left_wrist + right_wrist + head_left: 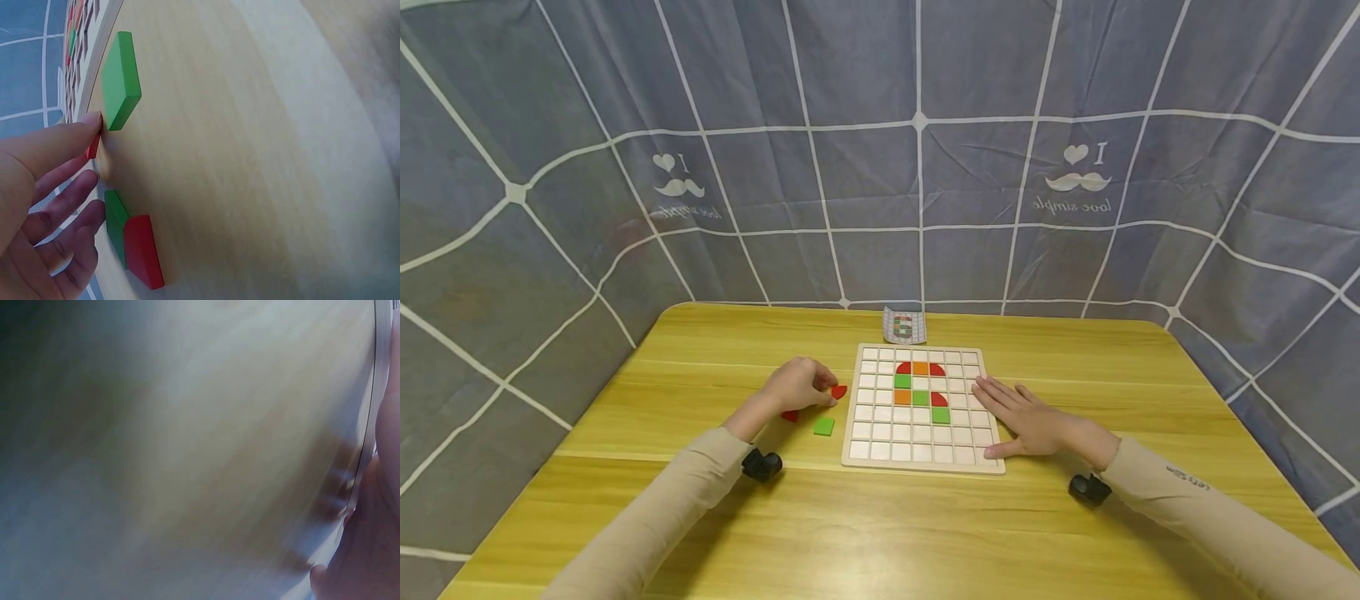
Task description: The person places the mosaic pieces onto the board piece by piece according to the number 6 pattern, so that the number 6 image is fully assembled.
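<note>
My left hand (797, 383) pinches a red quarter-round tile (838, 391) between thumb and fingers, just left of the wooden grid board (880, 452). In the left wrist view the fingers hide most of that tile (93, 147). Close by on the table lies a green square tile (823, 427). Another red tile (142, 253) and a green one (115, 222) lie under the hand's other fingers. Fingers spread, my right hand (1028, 421) rests on the board's right edge. Red, orange and green tiles (921, 398) sit in the board's middle cells.
A small printed card (904, 326) with a coloured grid pattern lies behind the board. Wooden tabletop (880, 533) surrounds everything. A grey curtain (865, 175) with white lines hangs along the table's back and sides.
</note>
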{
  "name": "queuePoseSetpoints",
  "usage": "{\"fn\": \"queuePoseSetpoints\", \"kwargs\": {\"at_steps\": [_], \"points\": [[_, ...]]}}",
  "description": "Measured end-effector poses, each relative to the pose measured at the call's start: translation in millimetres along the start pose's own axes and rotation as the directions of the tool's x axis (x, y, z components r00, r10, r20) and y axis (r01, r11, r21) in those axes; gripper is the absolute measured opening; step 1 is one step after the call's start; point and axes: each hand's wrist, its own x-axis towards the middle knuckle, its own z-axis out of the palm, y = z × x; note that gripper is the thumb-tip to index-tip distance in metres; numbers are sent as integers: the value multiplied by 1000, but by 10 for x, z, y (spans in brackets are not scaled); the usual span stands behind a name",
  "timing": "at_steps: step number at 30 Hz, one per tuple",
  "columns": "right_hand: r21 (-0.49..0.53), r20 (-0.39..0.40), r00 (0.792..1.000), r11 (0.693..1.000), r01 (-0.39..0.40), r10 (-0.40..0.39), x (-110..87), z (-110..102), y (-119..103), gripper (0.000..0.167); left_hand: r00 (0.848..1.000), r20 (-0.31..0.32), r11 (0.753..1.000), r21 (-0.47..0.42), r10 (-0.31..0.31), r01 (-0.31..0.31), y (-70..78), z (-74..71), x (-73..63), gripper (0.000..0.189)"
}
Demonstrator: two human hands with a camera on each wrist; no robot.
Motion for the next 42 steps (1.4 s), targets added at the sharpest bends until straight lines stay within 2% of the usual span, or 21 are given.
{"fn": "queuePoseSetpoints", "kwargs": {"at_steps": [10, 17, 21, 29, 37, 42], "points": [[3, -12, 1000, 1000, 3, -3, 3, 9, 20, 97, 999, -29, 1000, 7, 19, -18, 4, 26, 18, 29], [-14, 37, 999, 999, -37, 38, 9, -23, -3, 98, 998, -48, 999, -10, 31, -32, 26, 20, 11, 26], [-10, 37, 999, 999, -31, 31, 6, -18, -1, 97, 997, -65, 999, -18, 37, -38, 52, 26, -1, 25], [-3, 22, 1000, 1000, -21, 21, 0, 9, 5, 97, 992, -119, 998, -53, 36, -42, 164, 75, -23, 23], [2, 12, 1000, 1000, -21, 21, 3, 13, -3, 97, 985, -132, 994, -12, 110, -112, 320, 127, -66, 23], [2, 6, 1000, 1000, -3, 3, 0, 11, -5, 96, 983, -121, 988, -50, 138, -144, 413, 160, -82, 25]]}}
